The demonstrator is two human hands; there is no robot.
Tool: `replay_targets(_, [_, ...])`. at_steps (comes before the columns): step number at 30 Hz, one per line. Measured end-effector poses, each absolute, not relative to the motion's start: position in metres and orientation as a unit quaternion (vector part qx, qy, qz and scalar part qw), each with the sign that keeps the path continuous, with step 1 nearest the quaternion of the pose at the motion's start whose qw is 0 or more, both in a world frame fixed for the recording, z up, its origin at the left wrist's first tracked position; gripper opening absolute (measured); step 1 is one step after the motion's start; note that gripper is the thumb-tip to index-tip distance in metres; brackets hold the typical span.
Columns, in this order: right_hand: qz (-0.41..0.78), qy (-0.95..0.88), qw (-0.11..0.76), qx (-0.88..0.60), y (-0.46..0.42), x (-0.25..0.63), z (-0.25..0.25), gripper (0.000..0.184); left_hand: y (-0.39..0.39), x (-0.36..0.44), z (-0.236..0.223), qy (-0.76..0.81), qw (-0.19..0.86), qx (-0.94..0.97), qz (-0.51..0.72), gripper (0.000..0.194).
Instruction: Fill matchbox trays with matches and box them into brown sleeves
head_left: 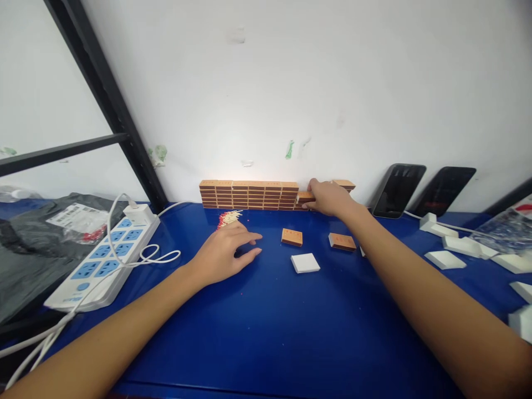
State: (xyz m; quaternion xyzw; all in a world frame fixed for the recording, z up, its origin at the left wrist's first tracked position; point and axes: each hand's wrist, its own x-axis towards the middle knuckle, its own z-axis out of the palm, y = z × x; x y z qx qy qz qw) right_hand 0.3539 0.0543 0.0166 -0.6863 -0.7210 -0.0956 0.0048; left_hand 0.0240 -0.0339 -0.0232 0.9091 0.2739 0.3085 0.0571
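Observation:
At the right end of a long stack of matchboxes (249, 195) against the wall, my right hand (330, 198) has its fingers closed on a matchbox (305, 197). Part of that box is hidden by the fingers. My left hand (226, 250) is over the blue table, thumb and fingers apart and holding nothing. Just beyond it lies a pile of red-tipped matches (228, 219). Between the hands lie a brown matchbox (292, 237) and a white, tray-like piece (305, 263). Another matchbox (342, 241) sits beside my right forearm.
A white power strip (103, 260) with cables and a dark plastic bag (25, 249) occupy the left. Two phones (399, 190) (446, 190) lean on the wall at right. Several white box pieces (445, 259) lie at the far right. A black rack post (120, 105) rises at left.

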Motion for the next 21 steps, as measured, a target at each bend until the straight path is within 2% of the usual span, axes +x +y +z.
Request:
replay_targets(11, [-0.065,-0.702,0.034,-0.708,0.047,0.341,0.018,0.051,-0.035,0.024,-0.022,0.273,0.054,0.91,0.308,0.029])
replay_targets(17, [-0.091,-0.71,0.039,-0.697,0.05,0.346,0.018,0.034,-0.035,0.024,-0.021,0.275,0.053,0.91,0.304,0.028])
replay_targets(21, [-0.085,-0.719,0.019,-0.69,0.052,0.35,0.017,0.032,-0.035,0.023,-0.02,0.275,0.052,0.911,0.302,0.028])
